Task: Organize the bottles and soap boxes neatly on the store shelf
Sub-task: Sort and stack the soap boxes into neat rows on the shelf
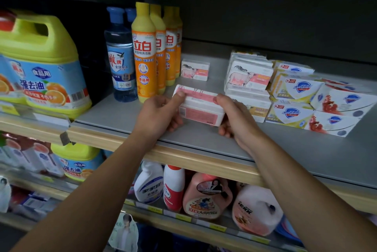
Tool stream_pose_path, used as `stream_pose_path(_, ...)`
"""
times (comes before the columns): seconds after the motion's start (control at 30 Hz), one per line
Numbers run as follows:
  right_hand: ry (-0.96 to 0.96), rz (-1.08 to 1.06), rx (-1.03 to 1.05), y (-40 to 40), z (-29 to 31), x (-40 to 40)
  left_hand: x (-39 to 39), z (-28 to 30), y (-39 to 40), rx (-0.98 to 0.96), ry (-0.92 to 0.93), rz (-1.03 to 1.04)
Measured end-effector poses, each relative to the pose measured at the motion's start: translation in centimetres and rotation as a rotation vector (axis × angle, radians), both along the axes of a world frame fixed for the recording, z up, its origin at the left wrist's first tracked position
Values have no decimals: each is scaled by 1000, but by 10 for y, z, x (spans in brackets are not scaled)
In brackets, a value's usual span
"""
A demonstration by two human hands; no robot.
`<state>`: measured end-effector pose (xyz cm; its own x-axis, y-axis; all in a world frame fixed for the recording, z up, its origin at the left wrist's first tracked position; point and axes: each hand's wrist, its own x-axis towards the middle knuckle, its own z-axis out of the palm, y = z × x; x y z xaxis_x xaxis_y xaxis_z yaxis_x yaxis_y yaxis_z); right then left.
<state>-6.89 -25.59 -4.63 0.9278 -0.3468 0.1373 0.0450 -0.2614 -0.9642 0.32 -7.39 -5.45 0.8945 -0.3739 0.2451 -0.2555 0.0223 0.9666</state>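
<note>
Now | soap box (201, 107) between hands | left hand (159, 113), right hand (234, 117) fingers clamped on ends

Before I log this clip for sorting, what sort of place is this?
Most likely a shop's cleaning-goods aisle: rows of identical orange detergent bottles, stacked soap boxes, and price-tag strips along the shelf edge below.

Grey shelf (126, 117): bottles (143, 52), soap boxes (293, 92).

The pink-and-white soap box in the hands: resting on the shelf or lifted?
Cannot tell for sure. Both hands, left and right, grip the soap box by its ends, tilted, low over the grey shelf; its underside is hidden.
</note>
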Motion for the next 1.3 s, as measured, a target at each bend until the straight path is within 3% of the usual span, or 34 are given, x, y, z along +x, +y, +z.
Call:
stream_pose_path(0.17,-133,23,14,-1,-5,-1,1,1,2,-99,65,-43)
stream_pose_path(0.27,-232,83,-154,-1,-12,-6,5,-3,3,-138,96,-30)
stream_pose_path(0.4,-224,141,-169,0,-13,-7,7,-5,5,-227,93,-103)
stream_pose_path(0.57,-167,3,-352,1,-13,-3,7,-5,11,-366,86,-241)
stream_pose_path(0.67,-292,-69,-408,5,-11,-7,8,-6,12,-394,55,-269)
stream_pose_path(0.97,-621,-240,-856,11,-8,-12,8,-9,15,-406,92,-267)
stream_pose_path(1.17,-522,-209,-749,9,-10,-11,2,-5,11,-357,100,-171)
stream_pose_path(1.3,-337,-128,-584,7,-14,-8,-1,-4,7,-148,-77,-48)
